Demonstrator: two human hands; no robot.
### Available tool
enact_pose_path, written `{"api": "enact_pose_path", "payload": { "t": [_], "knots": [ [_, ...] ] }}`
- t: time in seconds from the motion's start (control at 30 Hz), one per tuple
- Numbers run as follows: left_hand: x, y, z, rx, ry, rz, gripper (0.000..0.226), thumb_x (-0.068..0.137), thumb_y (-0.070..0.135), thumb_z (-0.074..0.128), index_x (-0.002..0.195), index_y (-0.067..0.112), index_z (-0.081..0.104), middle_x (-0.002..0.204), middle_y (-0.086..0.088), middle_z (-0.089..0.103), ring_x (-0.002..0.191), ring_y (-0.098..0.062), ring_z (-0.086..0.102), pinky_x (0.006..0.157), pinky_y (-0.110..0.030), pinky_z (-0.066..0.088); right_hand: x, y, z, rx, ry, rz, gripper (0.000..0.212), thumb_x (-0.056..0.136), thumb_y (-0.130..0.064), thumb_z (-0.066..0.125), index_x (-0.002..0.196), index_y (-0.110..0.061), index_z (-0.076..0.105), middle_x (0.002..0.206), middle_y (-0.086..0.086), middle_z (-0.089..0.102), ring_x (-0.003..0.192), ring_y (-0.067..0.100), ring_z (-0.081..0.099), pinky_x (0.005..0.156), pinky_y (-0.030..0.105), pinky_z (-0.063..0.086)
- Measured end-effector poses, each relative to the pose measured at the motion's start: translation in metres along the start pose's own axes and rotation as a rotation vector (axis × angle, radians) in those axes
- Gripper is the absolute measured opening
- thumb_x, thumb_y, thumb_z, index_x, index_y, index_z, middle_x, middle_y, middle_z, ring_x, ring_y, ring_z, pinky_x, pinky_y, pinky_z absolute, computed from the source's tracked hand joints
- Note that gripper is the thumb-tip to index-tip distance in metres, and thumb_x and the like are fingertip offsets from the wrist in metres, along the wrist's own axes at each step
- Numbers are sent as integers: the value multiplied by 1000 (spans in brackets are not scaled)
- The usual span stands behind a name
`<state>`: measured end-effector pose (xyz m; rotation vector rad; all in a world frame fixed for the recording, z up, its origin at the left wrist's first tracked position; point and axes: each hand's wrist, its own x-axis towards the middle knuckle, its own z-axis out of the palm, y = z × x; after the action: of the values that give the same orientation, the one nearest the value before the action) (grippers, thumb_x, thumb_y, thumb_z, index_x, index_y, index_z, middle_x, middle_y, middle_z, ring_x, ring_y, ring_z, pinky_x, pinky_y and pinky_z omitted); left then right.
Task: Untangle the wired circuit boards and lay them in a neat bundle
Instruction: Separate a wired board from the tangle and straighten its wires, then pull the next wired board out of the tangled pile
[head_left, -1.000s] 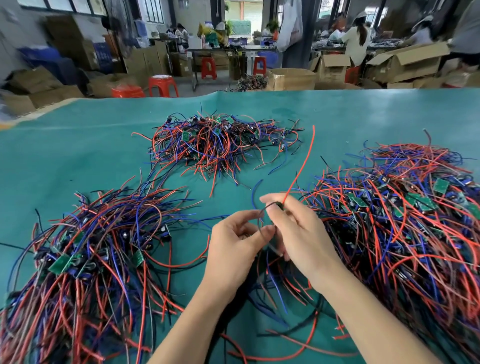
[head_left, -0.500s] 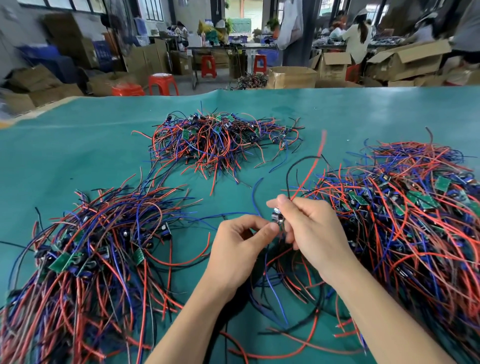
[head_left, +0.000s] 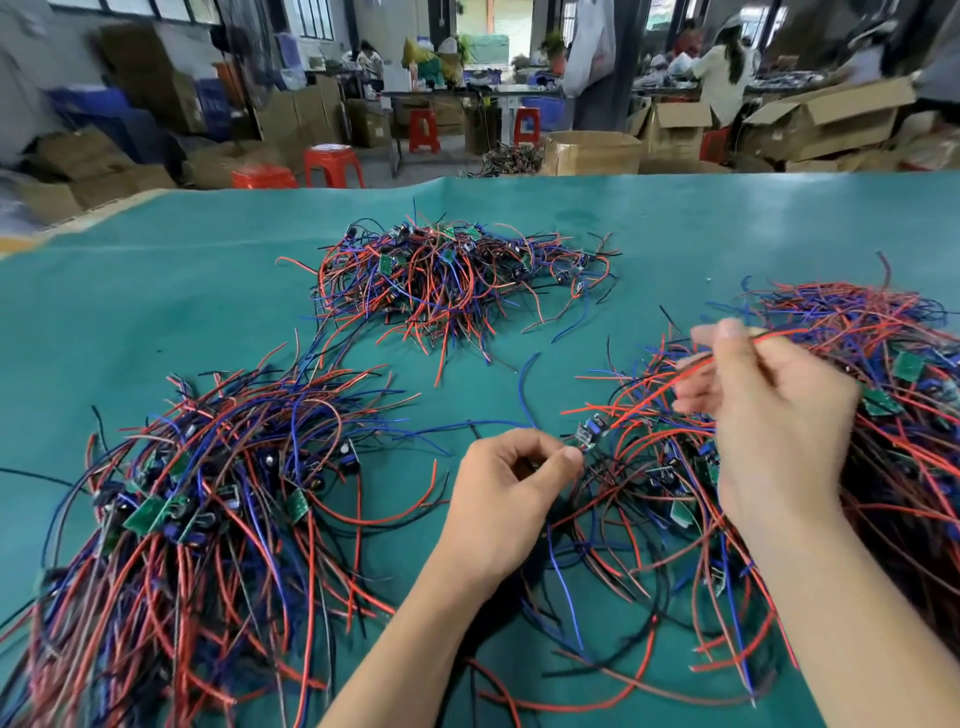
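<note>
A small circuit board (head_left: 591, 432) is pinched by the left hand (head_left: 511, 486) above the bench (head_left: 156, 312) near its front edge; its red wire (head_left: 675, 387) is pinched in the fingers (head_left: 727, 332) of the raised right hand (head_left: 774, 415)

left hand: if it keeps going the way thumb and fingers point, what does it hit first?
Probably the small circuit board just past the left hand, up and to the right, then the right-hand wire pile. Depth is unclear; the hand may already pinch its wire.
</note>
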<state>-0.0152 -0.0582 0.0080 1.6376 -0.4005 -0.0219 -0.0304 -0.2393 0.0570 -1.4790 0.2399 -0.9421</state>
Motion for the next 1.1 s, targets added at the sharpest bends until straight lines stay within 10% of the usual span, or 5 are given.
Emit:
{"api": "enact_pose_path", "payload": {
  "t": [0.2,0.5,0.67,0.8,1.1],
  "knots": [
    [3,-7,-2,35,177,-33,25,93,22,66,73,8,64,57,8,50,55,-10,40,55,-27,36,8,-3,-7,160,198,-90,14,93,-10,60,105,-15,64,88,1,68,70,17,73,70,32,61],
    [4,-4,-4,-31,146,-28,22,95,7,60,77,16,66,58,12,58,51,-3,45,54,-16,37,-43,19,28,-455,-619,105,47,78,-65,57,83,-21,73,68,-3,71,66,12,67,64,42,56],
    [3,-1,-3,20,15,-10,24,94,12,63,70,13,68,59,10,58,54,-3,45,56,-18,38,-41,20,26,-220,-596,160,17,91,-24,76,75,-19,77,64,-4,71,56,2,59,55,16,43],
    [3,0,-4,6,-60,-3,31,94,11,64,65,21,66,57,9,58,51,-1,45,54,-16,37,-37,17,25,-235,-527,90,25,85,-33,75,77,-9,74,65,9,68,58,8,54,55,33,45],
    [-1,-1,-2,30,-185,-7,20,86,29,65,77,13,74,66,6,67,63,-4,53,64,-23,43,-9,-18,7,110,-143,43,16,97,-16,67,83,-14,73,78,0,74,65,11,59,60,20,49]
  ]
}}
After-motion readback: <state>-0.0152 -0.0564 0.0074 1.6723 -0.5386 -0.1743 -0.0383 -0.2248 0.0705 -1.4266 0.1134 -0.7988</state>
